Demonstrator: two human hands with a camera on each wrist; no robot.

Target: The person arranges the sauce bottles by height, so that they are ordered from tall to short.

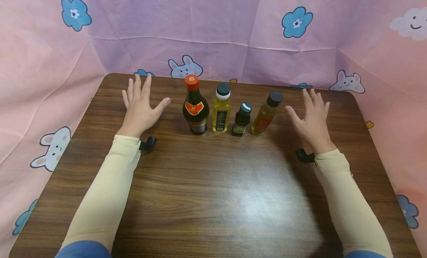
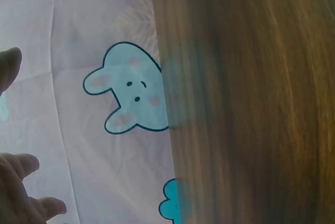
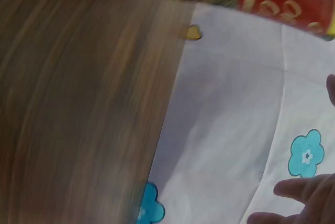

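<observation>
Four bottles would be several, so: several capped bottles stand in a row near the table's back. Leftmost is a dark sauce bottle (image 1: 196,115) with a red cap, then a square yellow oil bottle (image 1: 221,115) with a dark green cap. A small dark green bottle (image 1: 241,122) follows, then an oil bottle (image 1: 263,119) with a black cap and red label, partly seen in the right wrist view. My left hand (image 1: 140,109) is spread left of the sauce bottle, touching none. To the right of the row, my right hand (image 1: 311,121) is also spread, holding nothing.
The bottles stand on a brown wooden table (image 1: 207,184). A pink and lilac printed cloth (image 1: 217,24) hangs behind it and along both sides. Black wrist mounts (image 1: 148,144) stick out from both cream sleeves.
</observation>
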